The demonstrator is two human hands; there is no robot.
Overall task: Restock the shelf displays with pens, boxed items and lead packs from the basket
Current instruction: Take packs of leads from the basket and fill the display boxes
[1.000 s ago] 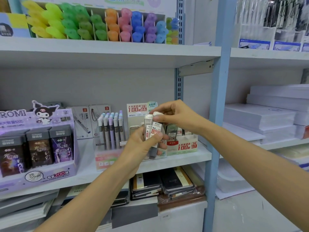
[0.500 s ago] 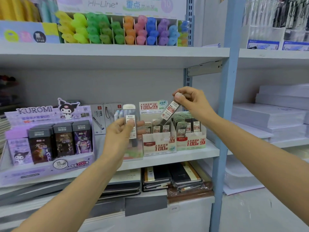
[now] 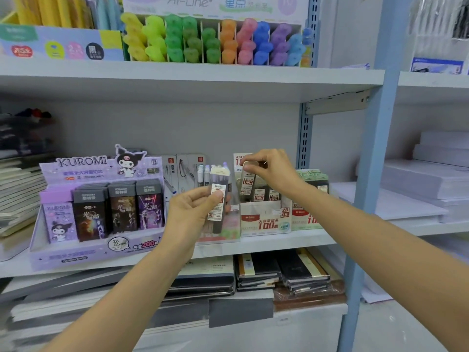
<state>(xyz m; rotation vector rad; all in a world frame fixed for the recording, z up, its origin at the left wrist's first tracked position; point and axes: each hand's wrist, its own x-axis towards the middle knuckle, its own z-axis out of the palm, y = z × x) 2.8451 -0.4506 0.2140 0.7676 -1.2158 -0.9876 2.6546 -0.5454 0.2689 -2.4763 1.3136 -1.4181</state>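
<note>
right hand pinches a lead pack just over the display box, probably needs slotting straight down next; left hand grips a spare pack

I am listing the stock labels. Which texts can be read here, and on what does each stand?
"KUROMI": purple display box.
"200": the same box, front.
"Hi-Line": highlighter display header.
"2B 0.5", "100": white lead box.
Chinese print and labels on left lead pack, right lead pack: too blurred.

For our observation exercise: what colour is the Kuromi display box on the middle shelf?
Light purple; the display box shows best in the head view.
</note>
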